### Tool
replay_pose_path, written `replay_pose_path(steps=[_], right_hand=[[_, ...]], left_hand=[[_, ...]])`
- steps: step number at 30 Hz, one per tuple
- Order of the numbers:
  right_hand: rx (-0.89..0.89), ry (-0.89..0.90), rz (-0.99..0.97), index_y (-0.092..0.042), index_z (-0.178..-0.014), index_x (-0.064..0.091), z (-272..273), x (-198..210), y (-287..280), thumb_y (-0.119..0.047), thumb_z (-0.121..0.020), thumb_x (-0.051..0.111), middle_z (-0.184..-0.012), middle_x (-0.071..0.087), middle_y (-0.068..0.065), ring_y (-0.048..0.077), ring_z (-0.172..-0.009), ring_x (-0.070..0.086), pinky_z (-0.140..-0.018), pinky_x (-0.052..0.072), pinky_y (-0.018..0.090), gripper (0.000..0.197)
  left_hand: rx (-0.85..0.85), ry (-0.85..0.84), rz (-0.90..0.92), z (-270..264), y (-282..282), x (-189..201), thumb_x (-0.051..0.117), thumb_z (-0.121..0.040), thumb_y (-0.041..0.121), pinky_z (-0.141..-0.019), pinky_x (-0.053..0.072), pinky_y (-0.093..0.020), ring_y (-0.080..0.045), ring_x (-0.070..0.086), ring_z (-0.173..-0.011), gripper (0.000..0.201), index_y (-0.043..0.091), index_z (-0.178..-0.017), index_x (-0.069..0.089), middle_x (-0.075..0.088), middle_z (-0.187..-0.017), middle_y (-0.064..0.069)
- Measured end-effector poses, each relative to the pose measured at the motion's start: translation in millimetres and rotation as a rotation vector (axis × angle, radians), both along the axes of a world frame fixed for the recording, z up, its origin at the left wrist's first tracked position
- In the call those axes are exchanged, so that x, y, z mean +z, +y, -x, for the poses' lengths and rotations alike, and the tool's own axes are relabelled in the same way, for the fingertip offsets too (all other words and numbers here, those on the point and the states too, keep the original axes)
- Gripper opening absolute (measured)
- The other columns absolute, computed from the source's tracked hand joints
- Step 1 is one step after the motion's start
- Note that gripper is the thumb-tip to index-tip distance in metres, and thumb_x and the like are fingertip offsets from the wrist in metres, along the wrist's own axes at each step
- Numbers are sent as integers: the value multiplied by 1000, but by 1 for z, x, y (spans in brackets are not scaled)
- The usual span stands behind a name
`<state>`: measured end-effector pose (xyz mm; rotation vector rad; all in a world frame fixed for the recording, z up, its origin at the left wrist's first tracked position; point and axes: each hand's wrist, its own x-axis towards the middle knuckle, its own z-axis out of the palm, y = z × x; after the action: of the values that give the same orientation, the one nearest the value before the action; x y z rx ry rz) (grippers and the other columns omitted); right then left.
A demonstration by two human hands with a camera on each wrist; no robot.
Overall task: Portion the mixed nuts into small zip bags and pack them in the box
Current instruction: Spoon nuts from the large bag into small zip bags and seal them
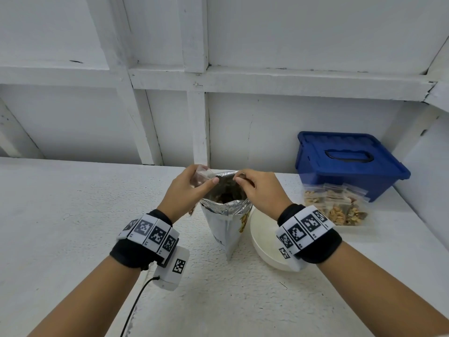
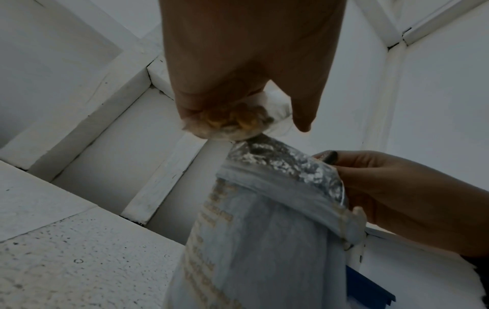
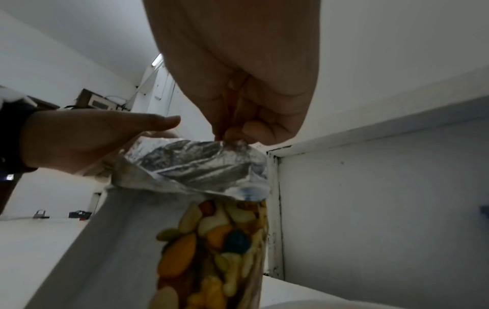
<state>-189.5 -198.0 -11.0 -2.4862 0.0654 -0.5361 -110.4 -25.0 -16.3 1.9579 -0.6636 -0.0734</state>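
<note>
White counter [image 1: 73, 227] | foil nut pouch [image 1: 226, 229] open | left fingers [image 1: 206, 184] pinch small zip bag [image 1: 202, 175] | right fingers [image 1: 239, 182] pinch nuts

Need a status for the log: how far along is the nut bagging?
Done: several filled zip bags lie by the blue box. In hand: left hand holds a small bag with some nuts over the open foil pouch; right hand pinches nuts above its mouth. Left: finish and seal this bag, then pack everything; the box lid is on, nothing visibly packed.
</note>
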Motion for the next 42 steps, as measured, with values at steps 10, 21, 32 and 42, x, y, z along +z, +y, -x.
replay_pose_path(steps=[10, 21, 32, 42], right_hand=[[-111, 78, -186, -5, -93, 65, -3, 0, -3, -21, -96, 47, -77, 68, 7, 15, -72, 59, -63, 41, 16, 25], [-316, 11, -611, -14, -79, 59, 1, 7, -20, -16, -96, 44, -66, 64, 3, 7, -52, 55, -53, 43, 19, 22], [-392, -78, -643, -7, -89, 60, 10, 17, -40, -15, -96, 43, -68, 64, 3, 10, -58, 54, -56, 45, 22, 20], [-381, -214, -740, -15, -75, 59, 15, 35, -47, -13, -95, 44, -64, 64, 4, 1, -44, 50, -50, 43, 17, 25]], left_hand=[[-29, -12, -31, 0, -1, 0, 63, -86, 29, -64, 38, 1, 5, 52, -84, 36, 13, -117, 55, 58, -100, 7], [-99, 42, -90, -4, 7, 9, 64, -84, 29, -69, 41, -9, 7, 54, -85, 43, 16, -123, 51, 56, -92, 20], [-152, -85, -385, -13, 10, 20, 70, -77, 40, -68, 42, -15, -13, 54, -89, 64, 17, -132, 46, 55, -107, 5], [-216, -184, -484, -13, 0, 28, 72, -77, 37, -66, 36, -13, -9, 46, -91, 58, 13, -126, 51, 52, -105, 6]])
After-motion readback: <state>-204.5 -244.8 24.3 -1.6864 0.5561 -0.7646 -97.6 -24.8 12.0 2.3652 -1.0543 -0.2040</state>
